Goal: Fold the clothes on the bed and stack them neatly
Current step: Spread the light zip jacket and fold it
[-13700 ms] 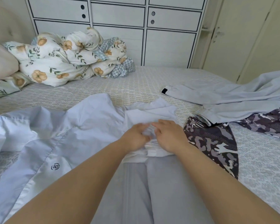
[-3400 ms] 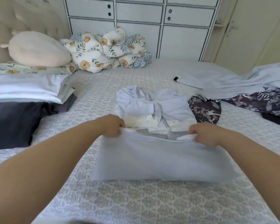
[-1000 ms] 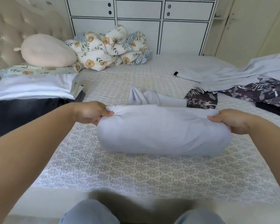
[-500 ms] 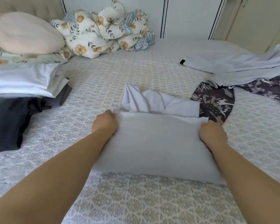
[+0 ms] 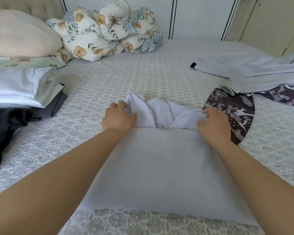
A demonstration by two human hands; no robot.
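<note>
Both hands are now reaching past the far edge of the folded panel, having left its top corners, onto the bunched part of the pale blue shirt (image 5: 159,167). Left hand (image 5: 117,118) is pinching the raised fabric at the left of the bunch, thumb and fingers curled on it. Right hand (image 5: 212,125) is resting on the crumpled fabric at the right with fingers bent; whether it is gripping cannot be told. Shirt is lying on the patterned bed cover (image 5: 109,82) directly before the person, near part flat and smooth. Camouflage garment (image 5: 236,112) is lying just beside the right hand. Folded stack (image 5: 20,87) is sitting well apart at the left, atop dark clothing (image 5: 5,122). Light grey garment (image 5: 244,72) is spreading at the far right.
</note>
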